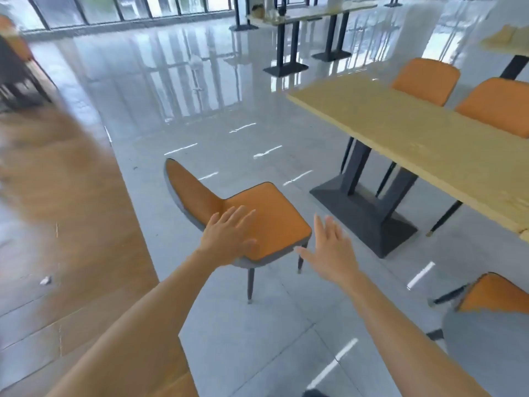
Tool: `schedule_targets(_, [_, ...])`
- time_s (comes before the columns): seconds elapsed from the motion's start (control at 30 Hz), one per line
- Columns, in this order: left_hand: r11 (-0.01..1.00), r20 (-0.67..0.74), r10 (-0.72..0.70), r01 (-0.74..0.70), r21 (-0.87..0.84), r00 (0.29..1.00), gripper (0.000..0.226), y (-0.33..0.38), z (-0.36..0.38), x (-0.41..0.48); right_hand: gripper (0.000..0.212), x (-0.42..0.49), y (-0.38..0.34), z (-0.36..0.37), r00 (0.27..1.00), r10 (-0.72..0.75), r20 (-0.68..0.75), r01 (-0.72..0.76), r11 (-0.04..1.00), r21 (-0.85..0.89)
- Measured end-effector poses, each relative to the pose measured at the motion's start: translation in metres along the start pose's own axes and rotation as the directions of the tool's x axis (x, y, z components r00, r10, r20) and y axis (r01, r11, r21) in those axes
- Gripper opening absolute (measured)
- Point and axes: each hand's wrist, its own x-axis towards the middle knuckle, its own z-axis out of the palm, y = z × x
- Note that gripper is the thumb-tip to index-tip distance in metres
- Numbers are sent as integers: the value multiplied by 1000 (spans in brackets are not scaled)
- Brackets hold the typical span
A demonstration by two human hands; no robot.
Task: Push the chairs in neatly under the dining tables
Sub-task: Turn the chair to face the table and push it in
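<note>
Orange chair (266, 213) stands left of the table (415, 138), apart from it, not tucked under; a person's left hand (229, 239) reaches over its seat, fingers spread; right hand (332, 250), nearer the table, fingers apart, holds nothing.

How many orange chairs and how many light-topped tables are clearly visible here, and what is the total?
Orange chairs: 4
Light-topped tables: 3
Total: 7
Blurred orange shape at far left: not counted.
</note>
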Motion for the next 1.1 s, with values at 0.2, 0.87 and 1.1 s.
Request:
schedule_targets(0.2, [989, -41, -137, 134, -69, 990, 65, -113, -12, -5, 86, 67, -103, 17, 985, -167, 54, 169, 985, -35])
schedule_targets(0.87, [977, 159, 199, -208, 47, 967, 68, -361, -18, 226, 86, 306, -287, 60, 990, 9, 140, -3, 999, -44])
schedule_targets(1.1, [850, 285, 502, -527, 11, 816, 71, -385, 3, 282, 89, 307, -309, 91, 949, 307, 71, -307, 952, -7])
